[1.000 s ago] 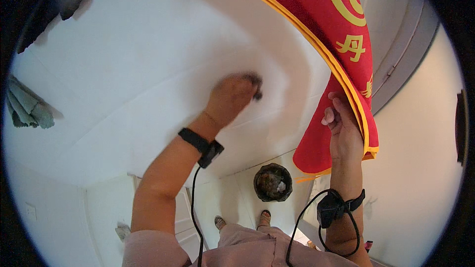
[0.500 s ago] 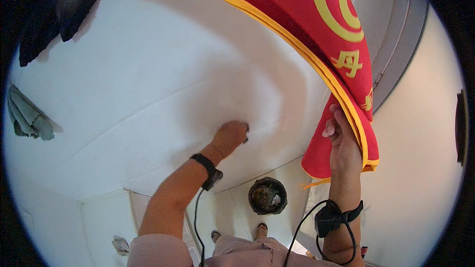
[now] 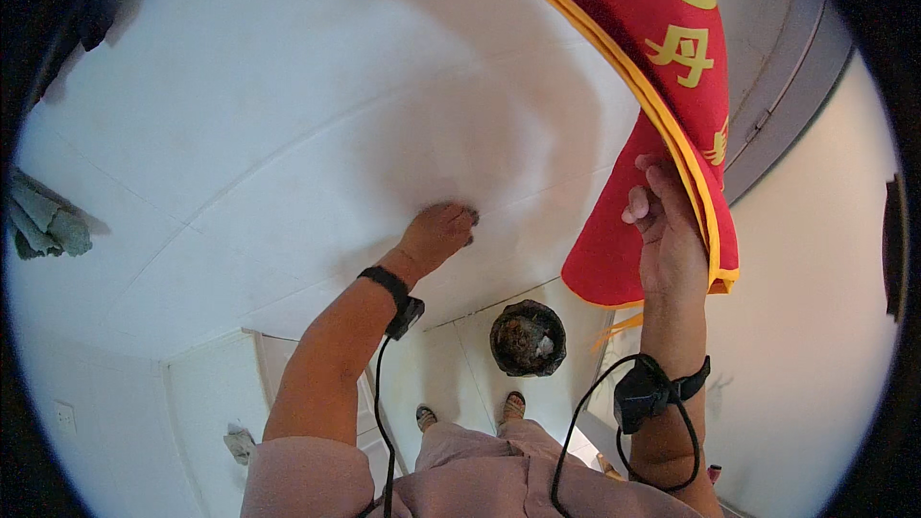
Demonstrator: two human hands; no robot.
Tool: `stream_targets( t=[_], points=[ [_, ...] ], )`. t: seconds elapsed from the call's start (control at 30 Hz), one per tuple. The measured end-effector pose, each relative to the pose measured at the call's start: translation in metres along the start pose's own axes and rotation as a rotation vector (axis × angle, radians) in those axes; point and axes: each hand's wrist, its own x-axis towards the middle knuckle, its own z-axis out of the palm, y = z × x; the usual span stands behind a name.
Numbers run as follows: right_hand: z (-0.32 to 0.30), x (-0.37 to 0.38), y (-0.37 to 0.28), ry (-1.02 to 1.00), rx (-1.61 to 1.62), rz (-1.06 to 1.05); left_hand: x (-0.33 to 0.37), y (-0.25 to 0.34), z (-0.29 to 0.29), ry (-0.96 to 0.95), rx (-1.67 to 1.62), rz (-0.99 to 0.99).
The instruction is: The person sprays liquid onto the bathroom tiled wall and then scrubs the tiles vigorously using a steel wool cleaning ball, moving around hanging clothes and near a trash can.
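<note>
My left hand point(image 3: 439, 236) is closed near the pale tiled wall, left of the middle. Small dark bits show at its fingertips, too small to make out. On the right hangs a red apron-like cloth point(image 3: 614, 230) with yellow edging and yellow printing; its top runs out of view. My right hand point(image 3: 667, 240) is raised against this cloth, palm in sight, fingers loosely curled and apart. The yellow edge lies over the hand's right side and hides part of it, and red fabric shows behind the fingers.
A black-lined waste bin point(image 3: 528, 338) with rubbish stands on the floor before my feet. A grey-green rag point(image 3: 48, 221) hangs at the far left, dark cloth point(image 3: 91, 19) above it. A grey frame point(image 3: 782, 77) runs along the upper right. Cables trail from both wrist straps.
The view has shifted, so the bin and both hands sit higher. Less of the red cloth's upper part shows. Both hands keep much the same pose.
</note>
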Motion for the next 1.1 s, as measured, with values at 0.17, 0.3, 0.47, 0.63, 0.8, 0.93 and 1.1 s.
stream_targets(
  t=[0.17, 0.3, 0.47, 0.63, 0.8, 0.93, 1.1],
  points=[
    [-0.011, -0.001, 0.001, 0.001, -0.015, -0.039, 0.034, 0.003, -0.052, -0.089, 0.119, -0.04],
    [-0.01, -0.005, 0.007, -0.005, 0.021, 0.032, 0.069, 0.003, -0.085, 0.205, 0.127, 0.008],
    [-0.037, -0.001, 0.015, 0.004, 0.02, 0.091, -0.004, 0.024, 0.002, -0.215, 0.17, -0.006],
    [-0.054, 0.003, 0.012, 0.007, 0.029, 0.031, 0.059, 0.029, -0.054, -0.125, 0.202, -0.072],
    [-0.061, -0.001, 0.021, 0.028, 0.059, 0.133, 0.078, 0.039, -0.028, 0.119, 0.026, 0.042],
    [-0.061, -0.001, 0.02, 0.035, 0.048, 0.128, 0.034, 0.042, 0.007, -0.221, 0.005, -0.122],
    [-0.061, 0.001, 0.017, 0.089, 0.032, 0.067, 0.069, 0.026, -0.032, 0.034, 0.06, 0.026]
  ],
)
